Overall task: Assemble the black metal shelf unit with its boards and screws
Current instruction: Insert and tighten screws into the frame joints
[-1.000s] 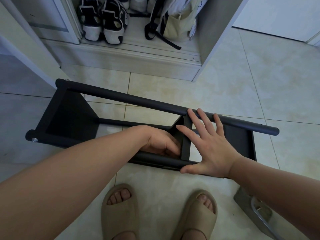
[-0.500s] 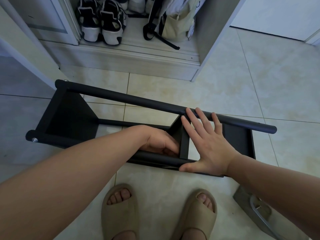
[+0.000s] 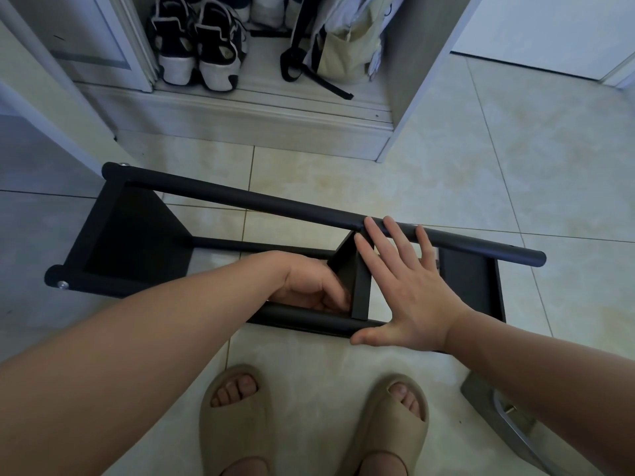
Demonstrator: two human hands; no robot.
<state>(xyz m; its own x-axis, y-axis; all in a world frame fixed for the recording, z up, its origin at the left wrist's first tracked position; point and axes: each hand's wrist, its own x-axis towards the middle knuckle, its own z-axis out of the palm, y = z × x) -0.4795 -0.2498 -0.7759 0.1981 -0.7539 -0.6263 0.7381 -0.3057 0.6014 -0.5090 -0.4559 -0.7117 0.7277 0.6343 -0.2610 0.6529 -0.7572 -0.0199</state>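
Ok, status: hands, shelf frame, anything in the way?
Right hand flat across both tubes. Left hand inside shelf frame at middle board, grip hidden. Frame lying sideways on floor tiles. Nothing blocking either hand.

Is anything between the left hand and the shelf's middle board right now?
Nothing visible. The left hand is inside the frame, past the near tube, against the middle board; what its fingers hold is hidden. The right hand lies flat across the frame beyond it.
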